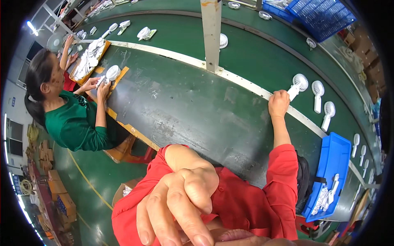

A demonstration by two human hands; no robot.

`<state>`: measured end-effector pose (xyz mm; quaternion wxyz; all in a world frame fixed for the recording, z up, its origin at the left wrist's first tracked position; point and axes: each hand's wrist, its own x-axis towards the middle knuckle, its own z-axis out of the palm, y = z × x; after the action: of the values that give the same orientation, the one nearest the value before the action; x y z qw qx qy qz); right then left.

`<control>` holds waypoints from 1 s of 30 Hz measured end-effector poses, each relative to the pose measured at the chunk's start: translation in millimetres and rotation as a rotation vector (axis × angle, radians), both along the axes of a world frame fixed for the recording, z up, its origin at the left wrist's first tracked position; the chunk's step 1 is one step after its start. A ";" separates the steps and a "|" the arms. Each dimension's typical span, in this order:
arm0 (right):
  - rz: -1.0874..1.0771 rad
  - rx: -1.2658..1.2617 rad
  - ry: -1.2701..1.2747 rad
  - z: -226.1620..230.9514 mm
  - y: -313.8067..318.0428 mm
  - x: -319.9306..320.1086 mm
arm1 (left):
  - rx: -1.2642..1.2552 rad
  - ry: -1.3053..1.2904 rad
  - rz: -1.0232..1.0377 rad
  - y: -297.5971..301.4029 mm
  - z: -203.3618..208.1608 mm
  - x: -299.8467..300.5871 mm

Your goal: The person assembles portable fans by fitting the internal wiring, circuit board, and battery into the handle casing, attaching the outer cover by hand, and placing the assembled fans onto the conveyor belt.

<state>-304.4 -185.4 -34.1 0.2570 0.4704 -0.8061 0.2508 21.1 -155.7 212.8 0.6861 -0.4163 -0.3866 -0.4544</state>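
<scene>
At the far edge of the dark table, my right hand (279,104) closes round the lower handle of a white handheld fan (300,83). The fan's round grille points away from me, over the green conveyor belt (262,61). My left hand (176,201) is raised close to the camera, its back showing. Its fingers are loosely stretched and apart, with nothing seen in them; the palm is hidden. Just right of the held fan, a second handheld fan (317,96) and a third fan (328,115) lie on the belt.
A blue bin (331,158) holding white parts stands at the table's right end. A white post (211,37) rises from the table's far edge. On the left, a co-worker in green (78,121) handles another fan (113,73) beside a tray of white parts (90,57).
</scene>
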 end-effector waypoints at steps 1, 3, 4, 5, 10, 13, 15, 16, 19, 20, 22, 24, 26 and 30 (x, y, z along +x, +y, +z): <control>0.002 0.002 0.004 0.6 -2.0 -1.4 | 0.002 0.004 0.002 -1.1 1.0 0.6; -0.005 0.008 -0.004 2.7 -2.0 -1.2 | 0.053 -0.008 0.037 0.0 3.1 1.0; -0.003 0.013 -0.004 3.6 -0.8 -1.2 | 0.057 -0.007 0.040 0.0 3.5 0.5; -0.006 0.021 -0.007 4.5 -1.7 -1.5 | 0.053 0.012 0.054 -1.7 4.1 -0.1; 0.010 0.021 -0.009 2.6 -0.6 -2.9 | 0.071 0.088 0.110 -6.7 0.8 -2.7; -0.007 0.019 -0.015 3.4 -0.6 -1.4 | 0.040 0.047 0.078 -6.7 5.3 -7.0; -0.008 0.026 -0.029 6.5 -0.5 1.2 | 0.064 0.062 0.053 -5.2 5.7 -7.7; -0.011 0.036 -0.042 7.9 -1.3 2.2 | 0.061 0.062 0.053 -5.7 5.8 -8.2; -0.007 0.022 -0.044 8.2 -2.4 2.0 | 0.038 0.056 0.037 -5.3 5.3 -8.9; -0.008 0.019 -0.044 8.6 -1.5 1.8 | 0.035 0.051 0.054 -4.0 4.1 -9.4; -0.010 0.024 -0.055 9.6 -0.1 2.0 | 0.026 0.045 0.070 2.9 3.3 -7.2; -0.015 0.027 -0.048 6.9 -0.1 1.1 | 0.113 0.055 0.157 8.4 0.6 -1.4; -0.014 0.027 -0.043 5.8 0.0 1.1 | 0.110 0.039 0.200 6.5 -2.0 -1.3; -0.011 0.024 -0.029 7.0 -0.5 2.0 | 0.126 -0.035 0.135 8.2 6.2 -2.6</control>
<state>-302.4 -185.9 -27.1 0.2408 0.4655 -0.8152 0.2465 18.5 -147.5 219.0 0.7330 -0.3374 -0.3966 -0.4378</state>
